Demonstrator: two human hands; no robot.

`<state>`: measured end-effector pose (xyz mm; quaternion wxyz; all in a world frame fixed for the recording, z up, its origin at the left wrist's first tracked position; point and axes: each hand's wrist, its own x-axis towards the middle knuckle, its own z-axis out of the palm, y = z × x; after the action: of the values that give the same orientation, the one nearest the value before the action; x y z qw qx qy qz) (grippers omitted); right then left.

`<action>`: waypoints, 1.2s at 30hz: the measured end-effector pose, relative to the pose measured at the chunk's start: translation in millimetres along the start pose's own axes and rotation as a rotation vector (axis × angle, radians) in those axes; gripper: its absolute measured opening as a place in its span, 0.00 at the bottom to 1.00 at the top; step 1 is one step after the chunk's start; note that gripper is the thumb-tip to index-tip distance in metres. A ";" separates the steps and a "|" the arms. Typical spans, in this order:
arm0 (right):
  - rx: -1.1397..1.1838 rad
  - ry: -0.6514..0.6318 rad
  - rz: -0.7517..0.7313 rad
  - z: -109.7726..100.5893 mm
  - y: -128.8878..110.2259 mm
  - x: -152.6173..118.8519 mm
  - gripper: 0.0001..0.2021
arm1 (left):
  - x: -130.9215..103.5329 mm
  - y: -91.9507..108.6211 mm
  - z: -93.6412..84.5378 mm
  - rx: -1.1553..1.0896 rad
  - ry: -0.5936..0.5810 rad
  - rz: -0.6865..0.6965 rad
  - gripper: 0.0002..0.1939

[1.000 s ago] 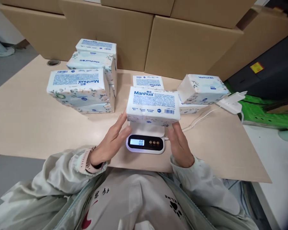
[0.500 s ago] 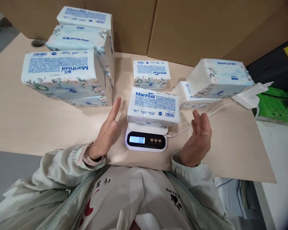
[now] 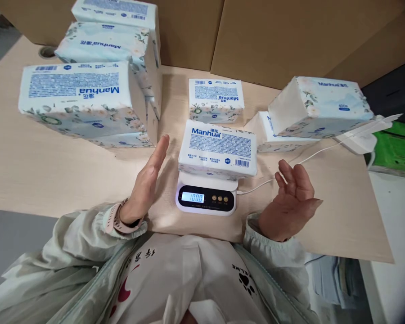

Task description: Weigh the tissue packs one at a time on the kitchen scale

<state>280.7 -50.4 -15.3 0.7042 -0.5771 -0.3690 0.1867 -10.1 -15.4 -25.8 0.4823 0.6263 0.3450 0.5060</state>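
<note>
A tissue pack (image 3: pixel 218 147) printed "Manhua" rests on a small white digital scale (image 3: pixel 206 199), whose lit display seems to read 100.0. To the left of the pack, and apart from it, my left hand (image 3: pixel 144 183) is held on edge with straight fingers, a pink watch band at its wrist. On the other side my right hand (image 3: pixel 288 200) hovers over the tabletop, palm turned up and inward, fingers loosely spread. Neither hand holds anything. Behind the scale sits another tissue pack (image 3: pixel 216 100).
Stacked tissue packs (image 3: pixel 77 96) stand at the left. At the right, one tissue pack (image 3: pixel 324 108) leans on another (image 3: pixel 276 135). A white cable (image 3: pixel 256 185) runs from the scale to a power strip (image 3: pixel 359 137). Cardboard (image 3: pixel 273 40) lines the table's (image 3: pixel 54 175) back edge.
The scale's display has gone from 0.0 to about 100.0. My right hand has moved outward to the right and opened more. My left hand has shifted slightly left.
</note>
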 end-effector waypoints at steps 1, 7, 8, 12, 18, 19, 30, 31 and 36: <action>0.004 -0.005 -0.007 -0.9 0.8 0.5 0.30 | -0.1 -1.0 -0.4 0.001 0.002 -0.001 0.31; 0.026 -0.017 -0.013 -0.8 -2.8 0.9 0.28 | 0.8 -6.0 -1.8 -0.014 -0.001 0.013 0.30; 0.019 -0.021 -0.011 -0.4 -3.9 0.5 0.28 | 1.2 -6.4 -1.7 -0.017 0.004 0.015 0.30; -0.012 -0.055 -0.005 -2.0 -3.4 -0.3 0.28 | 2.5 -7.2 -1.5 -0.018 0.041 -0.003 0.30; -0.023 -0.128 -0.010 -9.8 7.5 -0.8 0.28 | 2.4 -8.0 0.4 -0.050 0.070 -0.030 0.29; -0.035 -0.148 -0.012 -10.0 8.0 -1.5 0.28 | 2.3 -7.5 1.2 -0.055 0.071 -0.030 0.29; -0.032 -0.691 0.018 -4.5 13.1 0.8 0.35 | 37.0 14.7 15.6 -0.151 0.144 -0.201 0.33; -0.035 -0.767 0.003 -0.9 12.9 2.6 0.39 | 44.7 17.5 20.2 -0.171 0.151 -0.220 0.33; -0.126 -0.849 0.039 33.4 -0.4 23.8 0.45 | 85.6 25.8 46.8 -0.263 0.122 -0.240 0.27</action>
<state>271.7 -11.6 -5.5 0.4496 -0.4978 -0.6257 0.3981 55.1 43.7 23.5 0.5952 0.4803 0.3767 0.5226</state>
